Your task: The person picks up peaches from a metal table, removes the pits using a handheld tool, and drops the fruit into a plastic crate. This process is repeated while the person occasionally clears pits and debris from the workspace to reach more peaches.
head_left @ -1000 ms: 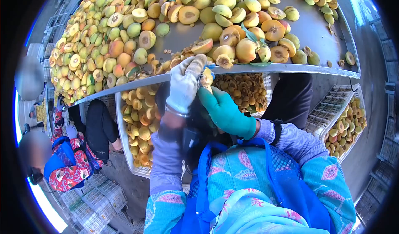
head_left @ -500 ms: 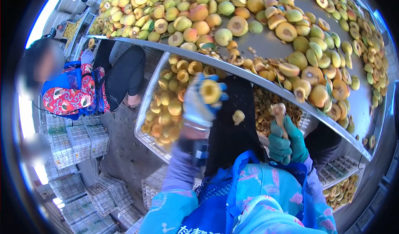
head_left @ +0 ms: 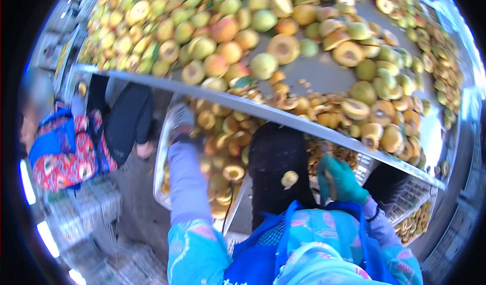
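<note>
My left hand (head_left: 180,116), in a pale glove, reaches to the far left corner of a white crate (head_left: 163,196) of halved fruit, close under the table's metal edge. Motion smears it and its fingers do not show clearly. Halved, pitted yellow-orange fruit (head_left: 233,172), apricot- or peach-like, fills the crate. My right hand (head_left: 345,179), in a green glove, is closed around a wooden-handled tool (head_left: 331,188) above my lap; the tool's tip is hard to make out. A pale fruit scrap (head_left: 289,179) lies on my dark trouser leg (head_left: 278,151).
A metal-edged table (head_left: 324,75) heaped with whole and halved fruit spans the far side. Fruit scraps (head_left: 316,153) lie beneath its edge. Another person (head_left: 71,148) sits at the left, near stacked crates (head_left: 83,209). A second crate of fruit pieces (head_left: 417,219) stands at right.
My left hand has swung left and away from me to the crate's far corner; the fruit half it held no longer shows. My right hand has drawn slightly down and left. The view has shifted.
</note>
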A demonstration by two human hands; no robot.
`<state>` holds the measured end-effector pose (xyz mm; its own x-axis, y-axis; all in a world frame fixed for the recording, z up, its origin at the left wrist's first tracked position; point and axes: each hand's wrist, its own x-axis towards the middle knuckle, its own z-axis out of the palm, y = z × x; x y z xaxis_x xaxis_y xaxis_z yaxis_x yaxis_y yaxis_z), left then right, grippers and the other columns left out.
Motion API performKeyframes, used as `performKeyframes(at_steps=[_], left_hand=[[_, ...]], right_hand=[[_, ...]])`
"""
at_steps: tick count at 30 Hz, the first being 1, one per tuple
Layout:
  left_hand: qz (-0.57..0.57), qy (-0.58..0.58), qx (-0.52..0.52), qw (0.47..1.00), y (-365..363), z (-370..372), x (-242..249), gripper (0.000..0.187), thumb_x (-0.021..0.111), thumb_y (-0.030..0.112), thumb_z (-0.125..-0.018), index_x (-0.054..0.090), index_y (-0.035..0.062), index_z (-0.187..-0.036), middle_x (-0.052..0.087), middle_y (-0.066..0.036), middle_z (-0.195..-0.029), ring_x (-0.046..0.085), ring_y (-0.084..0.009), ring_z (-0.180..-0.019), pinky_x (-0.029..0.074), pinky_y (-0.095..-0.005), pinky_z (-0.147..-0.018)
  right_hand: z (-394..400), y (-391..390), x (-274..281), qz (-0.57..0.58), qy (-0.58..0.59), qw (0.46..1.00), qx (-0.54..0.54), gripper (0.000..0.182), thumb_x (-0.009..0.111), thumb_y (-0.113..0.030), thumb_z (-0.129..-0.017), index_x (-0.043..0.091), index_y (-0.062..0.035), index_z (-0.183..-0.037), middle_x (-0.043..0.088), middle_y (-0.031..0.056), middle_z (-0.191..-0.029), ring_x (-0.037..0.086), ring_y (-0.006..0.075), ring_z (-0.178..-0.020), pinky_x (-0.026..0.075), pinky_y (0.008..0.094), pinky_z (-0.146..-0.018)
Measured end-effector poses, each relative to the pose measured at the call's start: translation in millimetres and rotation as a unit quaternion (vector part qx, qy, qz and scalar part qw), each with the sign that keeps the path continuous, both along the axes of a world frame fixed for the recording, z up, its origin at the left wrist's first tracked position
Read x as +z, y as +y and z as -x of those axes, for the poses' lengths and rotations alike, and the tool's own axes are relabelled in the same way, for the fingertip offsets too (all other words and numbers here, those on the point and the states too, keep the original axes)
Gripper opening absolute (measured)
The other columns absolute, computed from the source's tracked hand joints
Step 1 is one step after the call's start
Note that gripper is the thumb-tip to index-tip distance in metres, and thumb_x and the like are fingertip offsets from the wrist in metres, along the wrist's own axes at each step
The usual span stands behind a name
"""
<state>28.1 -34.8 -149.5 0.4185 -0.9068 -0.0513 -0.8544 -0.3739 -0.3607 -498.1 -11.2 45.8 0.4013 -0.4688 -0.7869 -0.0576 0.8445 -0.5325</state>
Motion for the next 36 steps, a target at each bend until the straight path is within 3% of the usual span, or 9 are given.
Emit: performKeyframes(at_steps=[2, 4, 6, 9, 11, 19, 24, 26, 36], left_hand=[[-0.004, 0.076, 0.028, 0.997, -4, 6, 55, 0.025, 0.051, 0.022, -0.085, 0.073, 0.0149, -0.075, 0.066, -0.013, -0.072, 0.066, -0.0297, -0.075, 0.051, -0.0416, -0.064], [0.080, -0.117, 0.067, 0.988, -6, -2, 82, 0.038, 0.049, 0.041, -0.092, 0.068, 0.0158, -0.071, 0.065, -0.011, -0.072, 0.062, -0.0315, -0.066, 0.051, -0.0461, -0.063], [0.523, 0.109, 0.113, 0.838, -19, 89, 193, 0.026, 0.062, 0.034, -0.088, 0.066, 0.0080, -0.086, 0.065, -0.014, -0.094, 0.062, -0.0305, -0.079, 0.051, -0.0436, -0.069], [0.516, 0.184, -0.175, 0.818, -83, 219, 267, 0.020, 0.068, 0.024, -0.081, 0.067, 0.0098, -0.096, 0.063, -0.011, -0.092, 0.060, -0.0271, -0.087, 0.050, -0.0399, -0.073], [0.423, 0.224, -0.353, 0.804, -142, 304, 267, 0.024, 0.068, 0.023, -0.078, 0.066, 0.0159, -0.101, 0.062, -0.009, -0.093, 0.059, -0.0258, -0.090, 0.049, -0.0395, -0.074], [0.162, 0.040, -0.519, 0.838, -191, 407, 226, 0.039, 0.075, 0.026, -0.070, 0.058, 0.0179, -0.104, 0.053, -0.009, -0.107, 0.051, -0.0283, -0.104, 0.043, -0.0457, -0.085], [0.195, 0.606, -0.302, 0.710, -120, 397, 249, 0.032, 0.070, 0.013, -0.079, 0.059, 0.0069, -0.109, 0.063, -0.008, -0.098, 0.062, -0.0209, -0.089, 0.053, -0.0344, -0.078], [0.183, 0.787, -0.130, 0.575, -82, 402, 268, 0.034, 0.067, 0.008, -0.082, 0.060, 0.0011, -0.115, 0.065, -0.007, -0.100, 0.063, -0.0146, -0.089, 0.054, -0.0293, -0.077], [0.244, 0.919, 0.019, 0.311, -17, 432, 232, 0.035, 0.047, 0.030, -0.100, 0.058, -0.0023, -0.109, 0.065, -0.014, -0.101, 0.064, -0.0185, -0.090, 0.053, -0.0307, -0.077]], right_hand=[[-2, -7, 21, 0.064, 0.025, 0.996, 0.065, 0.033, 0.048, -0.039, -0.097, 0.053, -0.0064, -0.090, 0.052, 0.0046, -0.064, 0.049, 0.0161, -0.048, 0.044, 0.0293, -0.047], [19, -4, 28, 0.084, 0.019, 0.995, 0.050, 0.034, 0.048, -0.039, -0.097, 0.052, -0.0064, -0.089, 0.052, 0.0040, -0.058, 0.048, 0.0133, -0.042, 0.039, 0.0268, -0.041], [32, -1, 24, 0.116, 0.003, 0.992, 0.058, 0.035, 0.048, -0.040, -0.096, 0.052, -0.0063, -0.089, 0.051, 0.0037, -0.055, 0.047, 0.0119, -0.040, 0.037, 0.0253, -0.038], [46, -6, 32, -0.009, 0.011, 0.994, 0.104, 0.026, 0.049, -0.023, -0.096, 0.053, -0.0013, -0.110, 0.054, 0.0073, -0.076, 0.052, 0.0147, -0.057, 0.043, 0.0289, -0.049], [49, 1, 36, 0.119, -0.018, 0.987, 0.105, 0.026, 0.049, -0.026, -0.096, 0.053, -0.0018, -0.106, 0.053, 0.0051, -0.071, 0.051, 0.0127, -0.055, 0.042, 0.0275, -0.047], [80, 1, 47, 0.103, -0.066, 0.988, -0.096, 0.030, 0.048, -0.035, -0.098, 0.051, -0.0055, -0.096, 0.050, 0.0016, -0.064, 0.046, 0.0099, -0.048, 0.039, 0.0241, -0.044], [74, -4, 43, 0.455, 0.085, 0.881, -0.095, 0.021, 0.054, -0.024, -0.096, 0.051, -0.0031, -0.101, 0.053, 0.0047, -0.069, 0.046, 0.0130, -0.059, 0.040, 0.0273, -0.055], [65, -12, 61, 0.549, 0.108, 0.823, -0.100, 0.021, 0.057, -0.023, -0.094, 0.050, -0.0040, -0.098, 0.057, 0.0234, -0.073, 0.058, 0.0429, -0.069, 0.043, 0.0459, -0.055], [31, 4, 53, 0.494, 0.136, 0.856, -0.064, 0.028, 0.052, -0.026, -0.096, 0.052, -0.0003, -0.107, 0.062, 0.0228, -0.080, 0.061, 0.0411, -0.076, 0.046, 0.0463, -0.061]])
